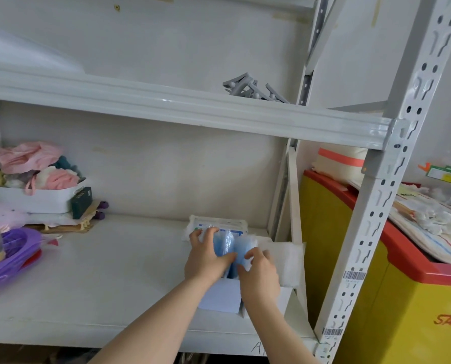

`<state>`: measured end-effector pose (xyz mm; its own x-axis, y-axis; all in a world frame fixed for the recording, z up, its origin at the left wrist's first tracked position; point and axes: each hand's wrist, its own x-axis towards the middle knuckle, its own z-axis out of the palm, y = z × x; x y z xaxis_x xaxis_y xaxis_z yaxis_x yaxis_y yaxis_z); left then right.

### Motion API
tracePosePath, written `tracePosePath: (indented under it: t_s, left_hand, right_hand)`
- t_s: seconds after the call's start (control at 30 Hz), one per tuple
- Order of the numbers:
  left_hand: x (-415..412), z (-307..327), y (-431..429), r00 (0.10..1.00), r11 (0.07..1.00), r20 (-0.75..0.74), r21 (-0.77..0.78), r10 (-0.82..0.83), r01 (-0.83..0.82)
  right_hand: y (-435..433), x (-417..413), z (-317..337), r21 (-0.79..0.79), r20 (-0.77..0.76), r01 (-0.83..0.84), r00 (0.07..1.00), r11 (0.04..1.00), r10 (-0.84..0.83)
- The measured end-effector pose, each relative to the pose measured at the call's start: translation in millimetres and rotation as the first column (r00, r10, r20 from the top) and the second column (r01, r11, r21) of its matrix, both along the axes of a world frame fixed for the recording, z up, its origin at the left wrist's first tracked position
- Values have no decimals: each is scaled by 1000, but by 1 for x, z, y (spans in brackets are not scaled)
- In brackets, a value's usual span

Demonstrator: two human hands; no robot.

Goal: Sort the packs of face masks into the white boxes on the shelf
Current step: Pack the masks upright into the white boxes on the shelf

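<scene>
A white box (220, 295) stands on the shelf near its right front corner. Blue mask packs (225, 244) in clear wrap stick up out of it. My left hand (206, 256) grips the packs from the left, fingers curled over their top. My right hand (258, 271) pinches them from the right. Behind the box lies a white mask pack with blue print (219, 223). A white pack (290, 258) sits to the right, partly hidden by my right hand; whether a second box holds it I cannot tell.
A white bin of pink and white cloth items (35, 195) stands at the back left with a dark green box (81, 202) beside it. A purple basket (11, 254) sits at the left edge. The shelf upright (371, 206) and a yellow-red chest (403, 285) stand right.
</scene>
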<state>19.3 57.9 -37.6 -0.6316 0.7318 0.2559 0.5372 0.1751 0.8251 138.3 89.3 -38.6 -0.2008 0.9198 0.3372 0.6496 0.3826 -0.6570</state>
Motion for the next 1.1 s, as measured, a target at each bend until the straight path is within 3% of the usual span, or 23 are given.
tracePosePath:
  t_s: [0.23, 0.4, 0.67, 0.77, 0.87, 1.0, 1.1]
  left_hand:
    - [7, -1, 2, 986, 997, -158, -44, 49, -56]
    - [12, -3, 4, 979, 996, -191, -31, 73, -80]
    - [4, -9, 1, 986, 999, -165, -35, 31, -38]
    - [4, -10, 2, 985, 999, -169, -36, 32, -38]
    - [4, -10, 2, 984, 999, -177, -42, 18, -26]
    - [3, -12, 2, 982, 999, -186, -47, 11, -21]
    - [4, -12, 2, 983, 999, -183, -40, 25, -33]
  right_hand:
    - [11, 1, -11, 149, -239, -2, 970, 989, 38]
    - [21, 5, -23, 121, -171, -25, 984, 992, 46]
    - [28, 4, -24, -69, -271, 17, 962, 997, -35]
    - [26, 5, -20, -39, -314, -11, 949, 999, -2]
    - [25, 3, -21, 32, -223, -59, 973, 998, 64]
    - [26, 0, -22, -50, -269, -93, 960, 994, 76]
    - [24, -5, -18, -77, -198, -122, 975, 990, 104]
